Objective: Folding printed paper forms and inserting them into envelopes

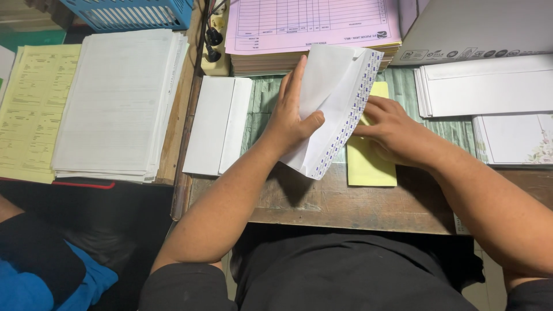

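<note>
Two hands: left hand [288, 124] gripping one white envelope [334, 109], right hand [391, 129] fingers curled on one yellow sheet [368, 167] beneath.

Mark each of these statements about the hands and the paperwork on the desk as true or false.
1. The left hand holds a white envelope with its flap open. True.
2. The right hand rests on a blue folder. False: it rests on folded yellow paper.
3. A pile of pink forms lies at the far edge of the desk. True.
4. The blue basket sits directly under the right hand. False: it is at the far left, behind the stack of white sheets.
5. More white envelopes lie to the right. True.
</note>
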